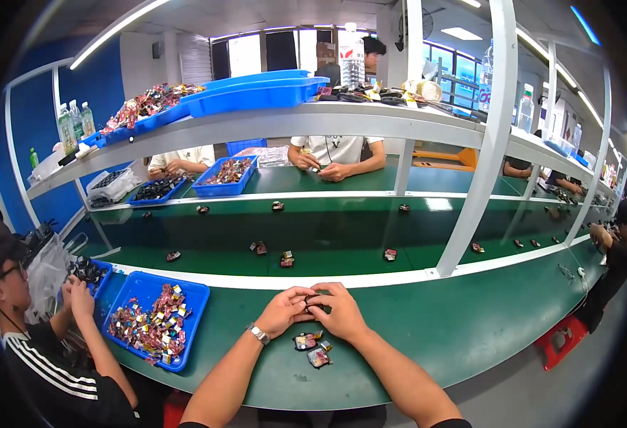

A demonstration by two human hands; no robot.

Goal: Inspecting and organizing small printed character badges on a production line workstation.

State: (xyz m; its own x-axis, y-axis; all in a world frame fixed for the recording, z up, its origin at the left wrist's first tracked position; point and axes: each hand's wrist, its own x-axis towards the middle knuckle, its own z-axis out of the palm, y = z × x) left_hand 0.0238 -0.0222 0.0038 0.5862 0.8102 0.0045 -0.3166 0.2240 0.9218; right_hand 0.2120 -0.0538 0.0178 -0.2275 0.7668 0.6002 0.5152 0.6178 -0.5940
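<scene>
Two small shiny packets, red and multicoloured, lie at lower centre. A blue tray at lower left holds many more; another heap fills the upper-left shelf tray. Clear labelled bottles stand far upper left.

A small dark part is pinched between the fingertips of both hands, held just above the green bench top; its shape is too small to make out. Two similar small pieces (dark with coloured patches) lie flat on the bench, just beneath it.
</scene>
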